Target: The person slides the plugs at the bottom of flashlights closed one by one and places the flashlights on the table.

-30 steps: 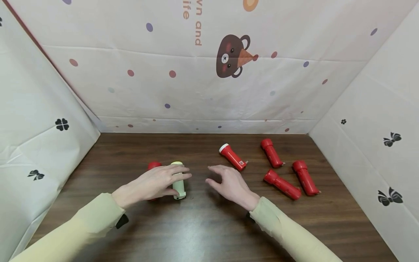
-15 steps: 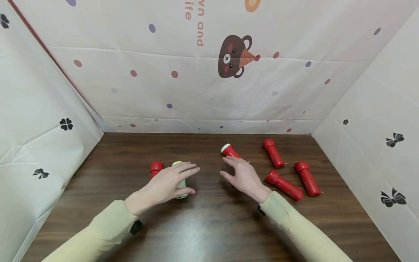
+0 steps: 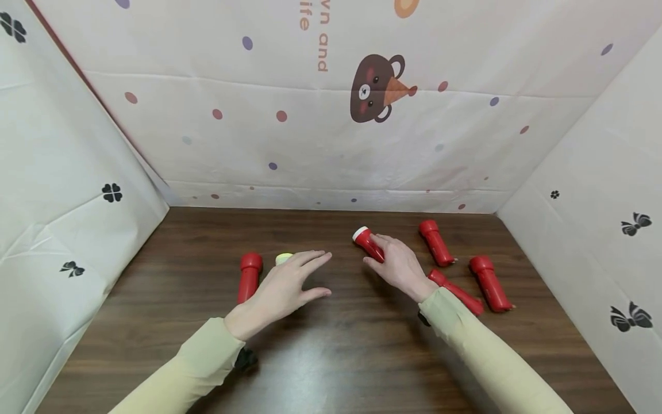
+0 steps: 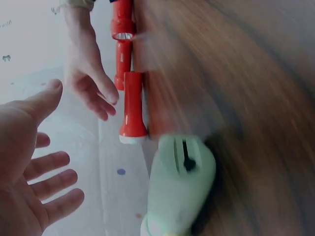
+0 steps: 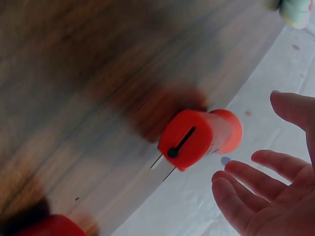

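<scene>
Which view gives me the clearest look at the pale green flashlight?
The left wrist view: the pale green flashlight is large, its slotted end in plain sight, though the frame crops it. The head view shows mainly its yellow end; right wrist, a cropped bit, top right.

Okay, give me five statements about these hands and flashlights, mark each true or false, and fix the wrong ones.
1. The left hand grips the pale green plastic flashlight. False: the hand is apart from it.
2. The white-rimmed red plastic flashlight is nearest the right hand. True.
3. On the dark wood-grain table, an all-red plastic flashlight lies left of the green one. True.
4. The brown bear print is on the table. False: it's on the white spotted backdrop.
5. Every flashlight is red. False: one is pale green.
</scene>
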`<move>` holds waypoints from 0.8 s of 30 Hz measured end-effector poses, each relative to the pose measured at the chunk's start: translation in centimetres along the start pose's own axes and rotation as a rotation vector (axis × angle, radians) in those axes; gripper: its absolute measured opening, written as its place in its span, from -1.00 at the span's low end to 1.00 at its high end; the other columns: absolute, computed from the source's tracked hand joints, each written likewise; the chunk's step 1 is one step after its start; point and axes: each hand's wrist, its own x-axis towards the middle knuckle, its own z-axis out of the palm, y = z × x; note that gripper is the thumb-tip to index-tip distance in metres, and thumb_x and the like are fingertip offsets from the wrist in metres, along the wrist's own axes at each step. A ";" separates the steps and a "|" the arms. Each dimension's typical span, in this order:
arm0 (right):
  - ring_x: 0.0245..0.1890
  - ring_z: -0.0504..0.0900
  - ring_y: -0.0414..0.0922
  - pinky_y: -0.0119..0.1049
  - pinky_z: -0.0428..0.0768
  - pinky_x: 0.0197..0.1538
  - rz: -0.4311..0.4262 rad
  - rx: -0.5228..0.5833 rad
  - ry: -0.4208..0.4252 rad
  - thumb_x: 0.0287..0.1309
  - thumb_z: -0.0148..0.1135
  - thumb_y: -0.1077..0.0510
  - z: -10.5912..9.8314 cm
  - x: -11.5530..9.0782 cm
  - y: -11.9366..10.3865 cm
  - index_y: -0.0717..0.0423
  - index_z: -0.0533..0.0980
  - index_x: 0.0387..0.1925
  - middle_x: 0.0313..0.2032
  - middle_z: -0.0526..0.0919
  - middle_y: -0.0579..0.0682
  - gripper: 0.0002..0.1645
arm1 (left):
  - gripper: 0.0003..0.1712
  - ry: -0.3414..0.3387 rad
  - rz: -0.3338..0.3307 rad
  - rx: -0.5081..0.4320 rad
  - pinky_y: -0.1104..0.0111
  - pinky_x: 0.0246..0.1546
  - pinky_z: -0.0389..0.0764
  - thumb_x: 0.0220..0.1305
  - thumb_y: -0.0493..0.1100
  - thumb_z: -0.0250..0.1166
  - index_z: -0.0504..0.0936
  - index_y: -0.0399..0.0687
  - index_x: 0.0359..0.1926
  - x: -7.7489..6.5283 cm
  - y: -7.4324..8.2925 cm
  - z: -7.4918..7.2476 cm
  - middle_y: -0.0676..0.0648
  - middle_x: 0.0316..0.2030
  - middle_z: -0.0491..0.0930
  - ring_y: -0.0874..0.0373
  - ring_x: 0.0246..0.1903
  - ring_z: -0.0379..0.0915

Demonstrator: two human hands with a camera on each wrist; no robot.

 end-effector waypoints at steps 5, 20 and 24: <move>0.05 0.60 0.02 -0.03 0.62 0.05 0.029 -0.024 -0.034 0.05 0.35 -0.13 0.2 0.8 0.4 0.07 0.39 0.27 0.17 0.57 0.09 -0.23 | -0.20 -0.006 -0.053 -0.017 0.27 0.13 0.59 0.06 0.25 0.35 0.38 0.18 0.32 0.4 1.0 0.5 0.04 0.24 0.48 0.12 0.21 0.45; -0.31 0.56 -0.07 -0.24 0.55 -0.27 0.088 -0.046 -0.150 0.04 0.35 -0.13 0.6 2.8 1.3 0.15 0.41 0.23 -0.10 0.67 0.08 -0.23 | -0.21 0.006 -0.168 -0.130 0.22 0.20 0.54 0.08 0.28 0.32 0.37 0.19 0.32 2.0 2.9 2.5 0.05 0.24 0.49 0.13 0.23 0.45; -0.39 0.53 -0.09 -0.30 0.50 -0.35 0.093 -0.056 -0.158 0.03 0.37 -0.12 0.7 3.1 1.4 0.13 0.47 0.15 -0.24 0.68 0.04 -0.31 | -0.22 0.036 -0.191 -0.152 0.24 0.20 0.54 0.07 0.25 0.35 0.39 0.18 0.31 2.2 3.1 2.9 0.07 0.23 0.50 0.16 0.22 0.45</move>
